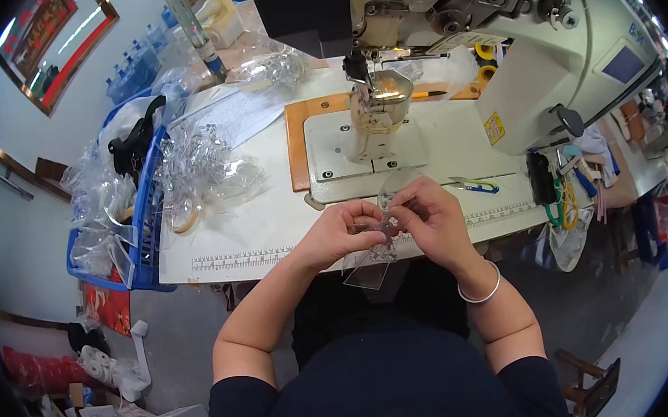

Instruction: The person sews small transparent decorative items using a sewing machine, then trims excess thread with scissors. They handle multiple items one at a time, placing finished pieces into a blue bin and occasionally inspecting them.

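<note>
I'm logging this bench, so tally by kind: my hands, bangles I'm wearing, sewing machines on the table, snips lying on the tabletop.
Hands: 2 (left hand, right hand)
Bangle: 1
Sewing machine: 1
Snips: 1
Total: 5

A single wide fisheye camera is looking from the wearer's head, facing downward and slightly forward. The dark shirt (396,374) is showing along the bottom; the left hand (340,233) and right hand (437,222) are appearing at close range near the centre. Beyond them, the counter (271,218) is spreading and the sewing machine (534,84) is standing upper right. Straight edges are bending toward the round rim.
</note>
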Tool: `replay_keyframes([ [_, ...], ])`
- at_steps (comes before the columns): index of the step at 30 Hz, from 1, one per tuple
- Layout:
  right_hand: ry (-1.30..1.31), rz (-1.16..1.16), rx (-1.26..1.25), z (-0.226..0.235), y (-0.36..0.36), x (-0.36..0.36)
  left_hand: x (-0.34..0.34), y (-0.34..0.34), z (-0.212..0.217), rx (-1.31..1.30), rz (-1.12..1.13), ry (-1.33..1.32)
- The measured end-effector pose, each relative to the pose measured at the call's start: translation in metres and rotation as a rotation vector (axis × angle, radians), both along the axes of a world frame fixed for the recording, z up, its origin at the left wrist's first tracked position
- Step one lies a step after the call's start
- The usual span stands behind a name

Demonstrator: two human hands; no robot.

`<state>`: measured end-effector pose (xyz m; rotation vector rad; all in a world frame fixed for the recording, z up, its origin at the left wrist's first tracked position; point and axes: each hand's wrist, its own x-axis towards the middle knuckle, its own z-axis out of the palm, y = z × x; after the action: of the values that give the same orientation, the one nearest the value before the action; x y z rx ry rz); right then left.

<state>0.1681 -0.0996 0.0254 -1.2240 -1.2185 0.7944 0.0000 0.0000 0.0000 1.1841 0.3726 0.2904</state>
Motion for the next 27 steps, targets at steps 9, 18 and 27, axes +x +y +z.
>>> replay_keyframes([
  [9,-0.036,-0.018,-0.004,-0.002,0.001,0.001,0.001,-0.002,0.003,-0.011,0.018,-0.024],
  [18,0.032,0.002,-0.131,0.003,-0.001,0.001,-0.002,-0.001,-0.002,0.085,0.025,0.001],
  [27,0.017,-0.015,-0.103,0.003,-0.002,-0.003,-0.003,-0.003,-0.009,0.08,0.042,-0.017],
])
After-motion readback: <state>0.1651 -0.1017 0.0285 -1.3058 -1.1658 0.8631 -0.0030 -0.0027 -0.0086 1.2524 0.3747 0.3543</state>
